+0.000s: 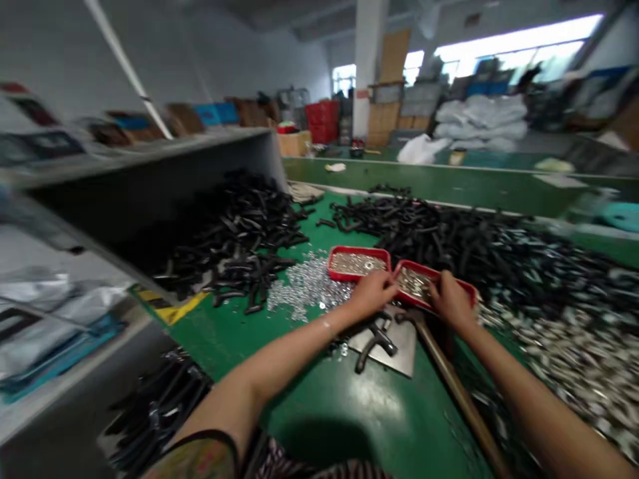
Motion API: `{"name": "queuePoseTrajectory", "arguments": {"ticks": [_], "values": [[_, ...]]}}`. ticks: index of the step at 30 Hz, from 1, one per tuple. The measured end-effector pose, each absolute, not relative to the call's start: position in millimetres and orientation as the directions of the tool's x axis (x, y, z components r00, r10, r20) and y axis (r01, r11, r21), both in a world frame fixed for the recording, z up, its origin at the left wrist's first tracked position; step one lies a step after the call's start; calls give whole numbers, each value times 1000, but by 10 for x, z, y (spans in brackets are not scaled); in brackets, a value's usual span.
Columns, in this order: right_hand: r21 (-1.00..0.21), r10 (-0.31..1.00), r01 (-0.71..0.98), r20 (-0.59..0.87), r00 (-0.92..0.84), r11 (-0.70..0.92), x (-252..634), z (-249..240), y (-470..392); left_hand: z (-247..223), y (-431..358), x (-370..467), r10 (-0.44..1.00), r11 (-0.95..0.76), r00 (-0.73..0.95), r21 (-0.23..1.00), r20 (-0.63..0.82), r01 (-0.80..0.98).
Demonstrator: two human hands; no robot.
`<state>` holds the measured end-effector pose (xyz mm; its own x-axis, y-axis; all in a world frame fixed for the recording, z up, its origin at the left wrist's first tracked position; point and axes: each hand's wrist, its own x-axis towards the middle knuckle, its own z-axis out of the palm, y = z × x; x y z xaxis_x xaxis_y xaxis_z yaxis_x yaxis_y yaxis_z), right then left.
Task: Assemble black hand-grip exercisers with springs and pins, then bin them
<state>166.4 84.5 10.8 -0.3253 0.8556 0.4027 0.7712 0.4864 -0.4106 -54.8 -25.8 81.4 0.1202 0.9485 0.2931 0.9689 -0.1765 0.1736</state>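
My left hand [373, 294] is closed in a pinch at the gap between two small red trays; what its fingertips hold, if anything, is too small to tell. The left red tray [331, 271] holds tiny metal pieces and a ring-like washer. My right hand [453, 303] reaches over the right red tray [466, 286], its fingers bent together among small metal fasteners, with the tips hidden. Below the hands, a black curved handle-like part [372, 346] lies on a metal plate [405, 356]. A hammer [452, 379] with a wooden handle lies beside the plate.
Loose silvery pieces [307, 283] are spread left of the trays. Black parts are heaped under the shelf [249, 226] and behind the trays [424, 233]. At right lies a heap of cream-coloured pieces [574, 366]. A green ledge [349, 171] runs along the back.
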Motion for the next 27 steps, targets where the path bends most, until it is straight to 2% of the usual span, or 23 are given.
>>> {"name": "queuePoseTrajectory", "arguments": {"ticks": [3, 5, 7, 8, 10, 13, 15, 19, 23, 27], "values": [[-463, 884, 770, 376, -278, 439, 2000, 3, 744, 317, -411, -433, 960, -244, 142, 472, 242, 847], [-574, 872, 677, 438, -221, 460, 1952, 56, 698, 141, -584, -540, 969, -226, 115, 592, 220, 773], [-753, 902, 517, 420, -100, 408, 1846, 137, 582, 57, -714, -646, 971, -221, 106, 631, 216, 744], [-839, 933, 419, 354, -68, 349, 1803, 166, 492, 37, -749, -670, 971, -220, 103, 640, 214, 736], [-936, 973, 274, 194, -122, 221, 1752, 177, 275, 13, -757, -651, 973, -212, 98, 651, 207, 729], [-926, 962, 332, 99, -254, 182, 1721, 82, -17, -15, -685, -544, 973, -223, 123, 652, 197, 724], [-911, 963, 379, 63, -262, 163, 1684, -12, -127, -39, -642, -490, 972, -229, 139, 649, 188, 725], [-927, 966, 370, -49, -255, 51, 1560, -138, -169, -84, -622, -492, 979, -203, 133, 668, 155, 716], [-916, 981, 399, -41, -188, 38, 1456, -160, -155, -96, -644, -533, 983, -183, 113, 709, 146, 681], [-896, 986, 434, 26, -166, 96, 1410, -170, -176, -60, -666, -513, 979, -203, 132, 639, 158, 742]]}}
